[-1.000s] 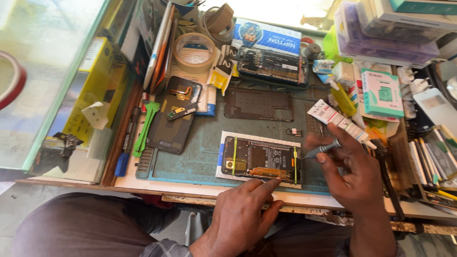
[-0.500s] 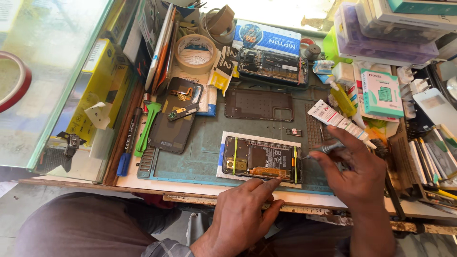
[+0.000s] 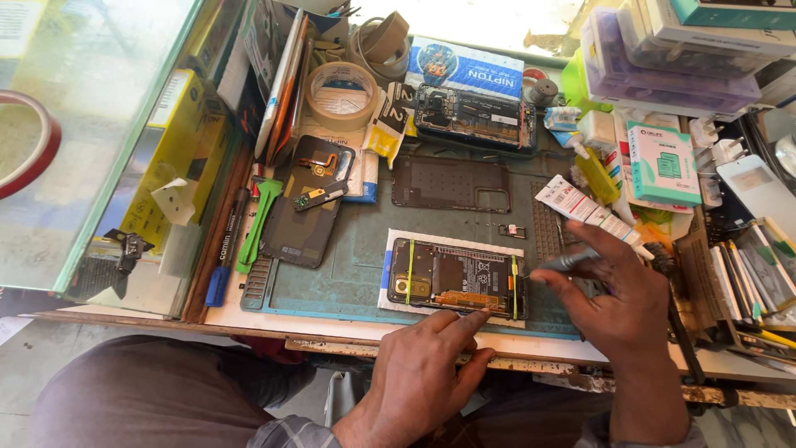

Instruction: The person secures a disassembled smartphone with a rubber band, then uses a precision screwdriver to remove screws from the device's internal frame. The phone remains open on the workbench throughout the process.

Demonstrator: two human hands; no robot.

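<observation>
Single head-worn view, close, angled steeply down and forward over the bench (image 3: 348, 274); wearer's lap at lower frame, glass case at left.

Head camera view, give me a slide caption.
Left hand steadies an opened phone; right hand holds a tool beside it.

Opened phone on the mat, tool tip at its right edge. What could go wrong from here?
1. The right hand holds a thin tool at the edge of the open phone; a slip could scratch the exposed board.
2. Only the left hand's fingertip steadies the phone, near its orange flex, so it may shift.
3. A tiny loose part lies on the mat; a sweep could lose it.
</observation>
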